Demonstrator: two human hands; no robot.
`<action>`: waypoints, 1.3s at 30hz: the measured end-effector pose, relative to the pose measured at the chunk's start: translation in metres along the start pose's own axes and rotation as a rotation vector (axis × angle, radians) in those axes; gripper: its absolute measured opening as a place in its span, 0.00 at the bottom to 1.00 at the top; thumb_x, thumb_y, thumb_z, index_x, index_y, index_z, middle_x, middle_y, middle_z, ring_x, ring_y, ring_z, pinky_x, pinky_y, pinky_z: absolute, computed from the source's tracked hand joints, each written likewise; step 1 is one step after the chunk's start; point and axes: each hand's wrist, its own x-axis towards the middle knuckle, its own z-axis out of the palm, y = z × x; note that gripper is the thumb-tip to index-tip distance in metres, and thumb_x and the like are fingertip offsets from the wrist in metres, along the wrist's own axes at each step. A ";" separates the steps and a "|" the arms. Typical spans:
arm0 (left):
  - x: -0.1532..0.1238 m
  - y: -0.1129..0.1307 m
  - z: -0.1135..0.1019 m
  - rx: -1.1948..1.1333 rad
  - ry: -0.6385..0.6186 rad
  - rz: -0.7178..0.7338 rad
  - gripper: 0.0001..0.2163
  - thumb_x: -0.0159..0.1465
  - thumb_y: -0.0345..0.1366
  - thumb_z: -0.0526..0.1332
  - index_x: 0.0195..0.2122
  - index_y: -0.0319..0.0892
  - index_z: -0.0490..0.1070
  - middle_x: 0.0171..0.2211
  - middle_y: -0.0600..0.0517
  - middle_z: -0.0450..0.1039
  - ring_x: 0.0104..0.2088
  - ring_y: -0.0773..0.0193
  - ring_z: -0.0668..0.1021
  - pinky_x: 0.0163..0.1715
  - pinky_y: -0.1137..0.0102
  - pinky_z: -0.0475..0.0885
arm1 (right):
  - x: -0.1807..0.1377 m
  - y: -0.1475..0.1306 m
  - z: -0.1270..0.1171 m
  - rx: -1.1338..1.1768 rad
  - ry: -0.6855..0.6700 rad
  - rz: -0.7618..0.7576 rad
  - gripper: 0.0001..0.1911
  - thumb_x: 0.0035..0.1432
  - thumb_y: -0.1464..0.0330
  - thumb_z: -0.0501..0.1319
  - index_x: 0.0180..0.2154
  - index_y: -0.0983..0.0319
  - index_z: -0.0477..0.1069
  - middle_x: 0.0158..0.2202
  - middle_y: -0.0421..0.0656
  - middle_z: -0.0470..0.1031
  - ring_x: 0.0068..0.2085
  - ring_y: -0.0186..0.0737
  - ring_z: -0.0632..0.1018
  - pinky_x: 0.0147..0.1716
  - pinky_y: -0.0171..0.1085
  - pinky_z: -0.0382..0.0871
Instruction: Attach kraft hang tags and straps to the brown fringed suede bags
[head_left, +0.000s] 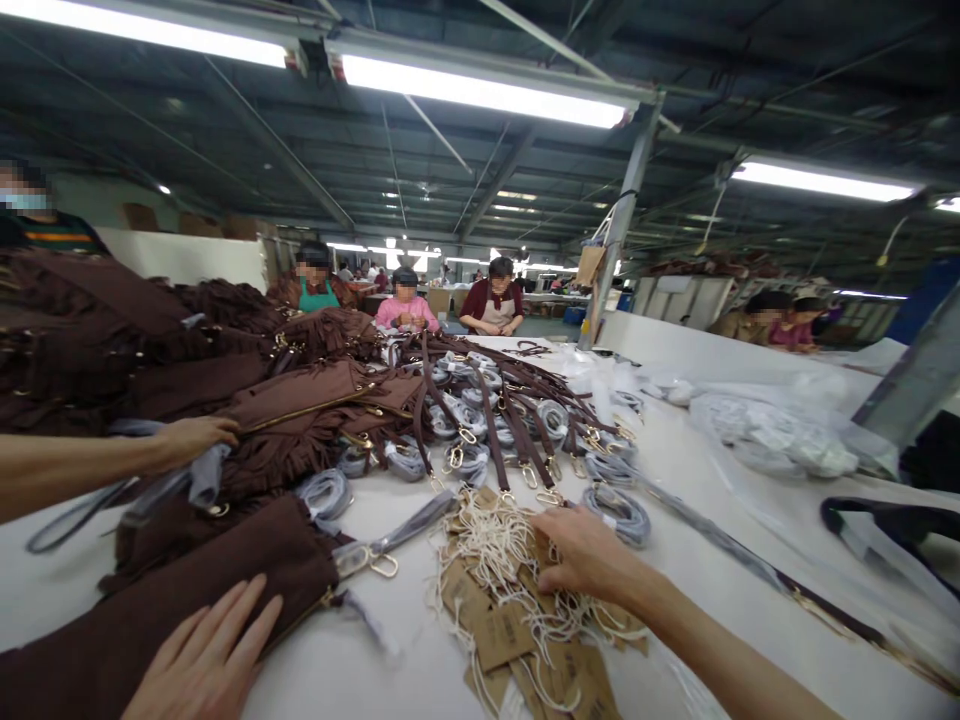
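Observation:
My left hand (206,655) lies flat with spread fingers on a dark brown fabric bag (247,570) at the lower left. The bag has a zipper along its edge and a plastic-wrapped strap with a gold clasp (382,562) at its end. My right hand (589,560) reaches into a heap of kraft hang tags (502,635) with white strings (491,530). Its thumb and forefinger curl round a tag at the heap's right side; the other fingertips are partly hidden.
A co-worker's hand (191,440) grips a brown bag from the left. Fringed brown bags (315,330) pile up behind. Wrapped coiled straps (619,515) and brown straps with gold clasps (525,440) cover the table's middle. Plastic bags (780,430) lie right; several people sit beyond.

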 end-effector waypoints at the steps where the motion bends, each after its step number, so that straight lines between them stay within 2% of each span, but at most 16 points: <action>1: 0.000 0.001 -0.001 0.006 -0.005 0.006 0.21 0.60 0.36 0.54 0.54 0.48 0.71 0.59 0.48 0.68 0.57 0.51 0.71 0.56 0.59 0.62 | -0.002 -0.001 -0.001 0.006 -0.004 -0.007 0.20 0.43 0.59 0.71 0.38 0.62 0.75 0.39 0.49 0.79 0.42 0.53 0.77 0.44 0.44 0.64; 5: 0.000 0.003 -0.001 0.031 -0.007 0.030 0.21 0.60 0.34 0.53 0.54 0.47 0.71 0.60 0.47 0.66 0.57 0.49 0.71 0.56 0.56 0.61 | -0.008 0.011 -0.015 0.277 0.022 -0.050 0.24 0.47 0.59 0.69 0.46 0.60 0.74 0.47 0.49 0.77 0.49 0.53 0.75 0.50 0.48 0.63; 9: 0.005 0.005 -0.006 0.001 -0.079 -0.024 0.21 0.59 0.33 0.53 0.54 0.46 0.72 0.59 0.45 0.66 0.58 0.48 0.70 0.56 0.53 0.62 | -0.007 0.029 -0.030 0.938 0.018 -0.146 0.31 0.47 0.57 0.69 0.53 0.57 0.69 0.56 0.49 0.71 0.56 0.51 0.71 0.57 0.50 0.60; 13: 0.032 0.021 -0.043 -0.292 -0.167 -0.117 0.16 0.59 0.41 0.56 0.46 0.48 0.77 0.54 0.46 0.72 0.54 0.47 0.73 0.53 0.55 0.68 | 0.001 0.021 -0.036 1.422 -0.048 -0.249 0.30 0.47 0.56 0.70 0.52 0.55 0.70 0.54 0.47 0.74 0.53 0.48 0.74 0.55 0.49 0.64; 15: 0.058 0.044 -0.073 -0.576 -0.239 -0.159 0.15 0.61 0.42 0.54 0.43 0.49 0.76 0.55 0.49 0.71 0.54 0.51 0.73 0.53 0.59 0.68 | 0.006 0.008 -0.038 1.519 -0.069 -0.277 0.30 0.45 0.56 0.71 0.50 0.56 0.72 0.51 0.47 0.76 0.50 0.47 0.76 0.52 0.48 0.67; 17: 0.088 0.078 -0.101 -0.876 -0.259 -0.223 0.17 0.62 0.41 0.53 0.49 0.48 0.73 0.55 0.48 0.70 0.52 0.54 0.73 0.52 0.62 0.67 | 0.012 -0.007 -0.043 1.623 -0.089 -0.302 0.29 0.44 0.56 0.72 0.49 0.56 0.73 0.50 0.46 0.76 0.48 0.46 0.77 0.48 0.47 0.71; 19: 0.120 0.117 -0.119 -1.175 -0.344 -0.272 0.24 0.60 0.38 0.55 0.59 0.45 0.63 0.43 0.48 0.74 0.39 0.59 0.76 0.40 0.66 0.70 | 0.016 -0.021 -0.050 1.726 -0.101 -0.327 0.27 0.45 0.56 0.72 0.48 0.55 0.74 0.50 0.46 0.76 0.48 0.46 0.77 0.45 0.46 0.73; 21: 0.149 0.154 -0.125 -1.510 -0.393 -0.246 0.33 0.54 0.32 0.59 0.63 0.43 0.56 0.34 0.52 0.73 0.32 0.63 0.74 0.32 0.71 0.67 | 0.020 -0.032 -0.059 1.787 -0.097 -0.355 0.26 0.46 0.57 0.72 0.47 0.56 0.74 0.49 0.47 0.76 0.49 0.47 0.77 0.46 0.46 0.72; 23: 0.171 0.182 -0.123 -1.802 -0.396 -0.161 0.32 0.49 0.30 0.61 0.58 0.42 0.62 0.34 0.53 0.73 0.30 0.66 0.73 0.30 0.73 0.65 | 0.022 -0.038 -0.069 1.810 -0.085 -0.381 0.26 0.46 0.57 0.72 0.48 0.58 0.75 0.48 0.48 0.77 0.48 0.47 0.77 0.47 0.46 0.72; 25: 0.181 0.195 -0.116 -1.925 -0.415 -0.160 0.19 0.48 0.32 0.61 0.43 0.38 0.71 0.30 0.54 0.71 0.25 0.70 0.70 0.26 0.75 0.62 | 0.023 -0.038 -0.077 1.824 -0.056 -0.390 0.27 0.47 0.55 0.71 0.48 0.59 0.75 0.47 0.49 0.78 0.48 0.47 0.78 0.48 0.45 0.72; 27: 0.181 0.194 -0.109 -1.931 -0.460 -0.235 0.09 0.49 0.36 0.61 0.30 0.37 0.70 0.23 0.55 0.68 0.20 0.73 0.65 0.23 0.75 0.57 | 0.021 -0.033 -0.081 1.842 -0.021 -0.380 0.27 0.48 0.53 0.70 0.48 0.59 0.75 0.47 0.49 0.78 0.49 0.47 0.77 0.48 0.45 0.71; 28: 0.178 0.189 -0.106 -1.918 -0.479 -0.274 0.09 0.50 0.38 0.61 0.27 0.38 0.69 0.20 0.56 0.66 0.19 0.73 0.62 0.21 0.76 0.55 | 0.021 -0.029 -0.080 1.852 -0.007 -0.374 0.27 0.49 0.52 0.69 0.48 0.59 0.75 0.48 0.49 0.78 0.49 0.47 0.77 0.49 0.44 0.71; 32: 0.162 0.158 -0.102 -1.886 -0.439 -0.359 0.10 0.51 0.41 0.62 0.26 0.38 0.68 0.21 0.55 0.67 0.20 0.73 0.63 0.20 0.76 0.52 | 0.020 -0.018 -0.068 1.902 0.006 -0.343 0.27 0.49 0.51 0.68 0.47 0.59 0.76 0.47 0.49 0.79 0.49 0.46 0.77 0.51 0.44 0.70; 35: 0.156 0.150 -0.105 -1.974 -0.399 -0.436 0.10 0.49 0.35 0.61 0.32 0.40 0.68 0.37 0.51 0.73 0.24 0.74 0.68 0.19 0.76 0.51 | 0.023 -0.030 -0.059 1.938 -0.028 -0.322 0.26 0.48 0.51 0.69 0.46 0.59 0.76 0.46 0.48 0.79 0.48 0.44 0.78 0.51 0.43 0.70; 37: 0.156 0.155 -0.107 -2.035 -0.370 -0.415 0.19 0.46 0.31 0.60 0.42 0.43 0.68 0.47 0.51 0.71 0.24 0.75 0.68 0.19 0.76 0.50 | 0.027 -0.046 -0.057 1.941 -0.069 -0.326 0.26 0.47 0.51 0.70 0.45 0.58 0.77 0.45 0.48 0.79 0.47 0.45 0.78 0.50 0.44 0.70; 39: 0.156 0.162 -0.107 -2.068 -0.358 -0.331 0.24 0.45 0.29 0.60 0.47 0.45 0.66 0.47 0.52 0.71 0.23 0.76 0.68 0.19 0.76 0.51 | 0.030 -0.061 -0.059 1.924 -0.100 -0.339 0.27 0.45 0.51 0.70 0.45 0.58 0.77 0.45 0.48 0.79 0.47 0.47 0.78 0.50 0.46 0.70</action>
